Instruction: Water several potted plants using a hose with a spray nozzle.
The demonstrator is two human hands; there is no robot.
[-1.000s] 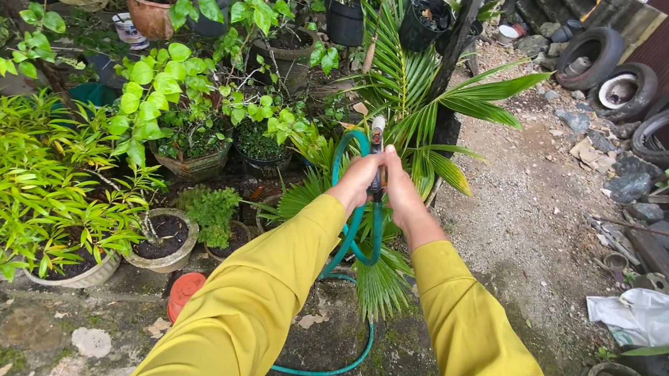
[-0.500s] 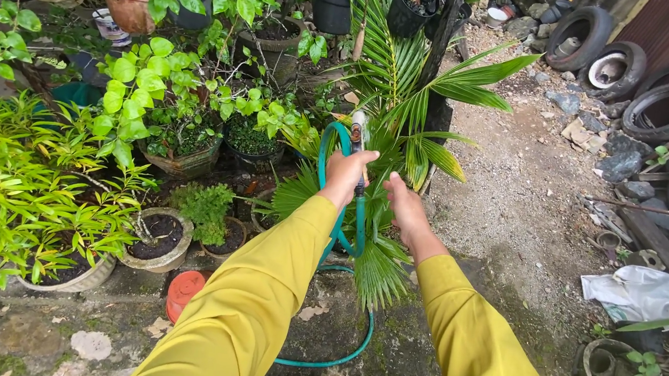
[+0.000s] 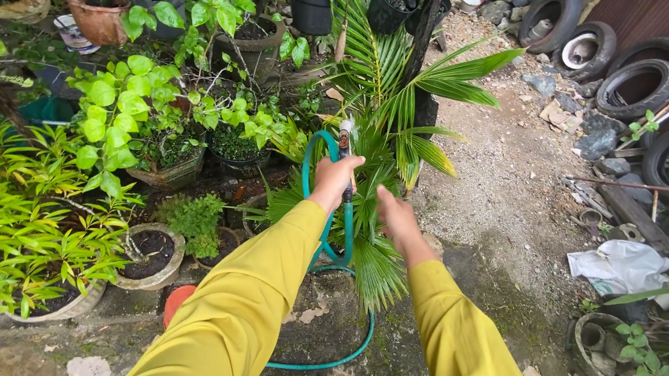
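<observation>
From the head camera, your left hand [image 3: 334, 178] is closed around the metal-tipped nozzle [image 3: 347, 135] of the long teal rubber garden hose [image 3: 344, 231], just above centre, pointing to twelve o'clock at the green fan-leaved palm [image 3: 400, 95]. Your right hand [image 3: 395, 216] hangs loosely open at its four o'clock, holding nothing, just beside the hose.

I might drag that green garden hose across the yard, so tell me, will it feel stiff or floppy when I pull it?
Probably floppy: the green hose arcs above the left hand and curves across the mossy concrete. It may spring back into coils, since it keeps rounded bends. Dragged, it could snag the palm fronds it runs under.
</observation>
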